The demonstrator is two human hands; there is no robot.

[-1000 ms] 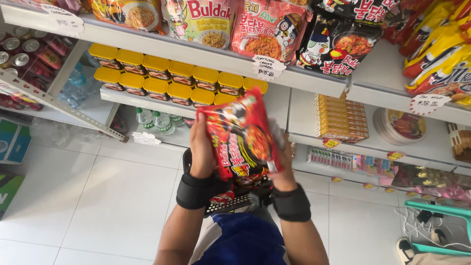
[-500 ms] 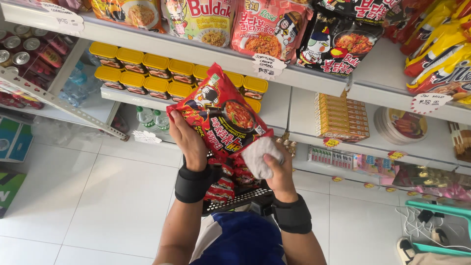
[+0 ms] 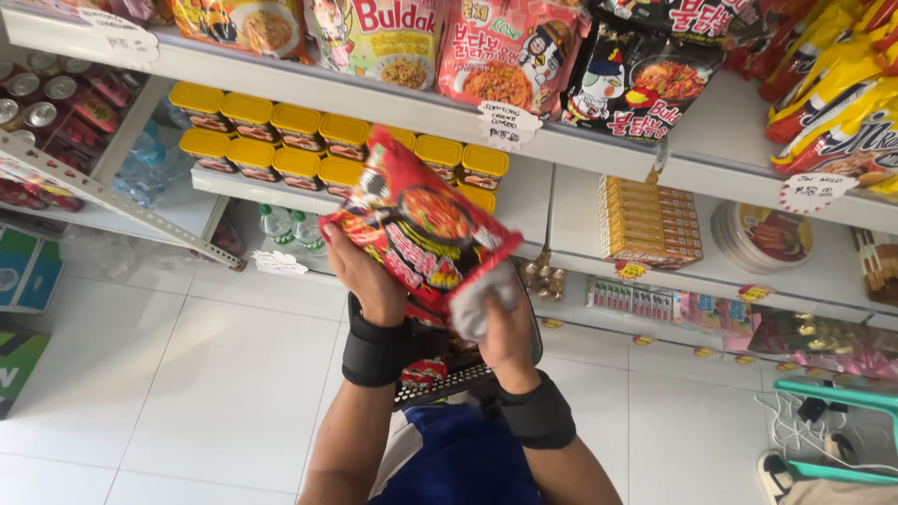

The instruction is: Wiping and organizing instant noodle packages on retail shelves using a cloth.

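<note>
A red noodle multipack is held up in front of the shelves, tilted with its top to the upper left. My left hand grips its lower left edge. My right hand holds a crumpled white cloth pressed against the pack's lower right corner. Both wrists wear black wrist bands. Below the hands a dark basket with more red packs shows between my forearms.
The top shelf carries noodle packs in red, pink, black and yellow. Yellow-lidded tubs fill the shelf below, yellow boxes stand to the right. Bottles sit low. White floor tiles lie at left; a teal stool at lower right.
The pack has tipped from upright to a leftward slant. My right hand with the white cloth has shifted along the pack's lower right corner.
</note>
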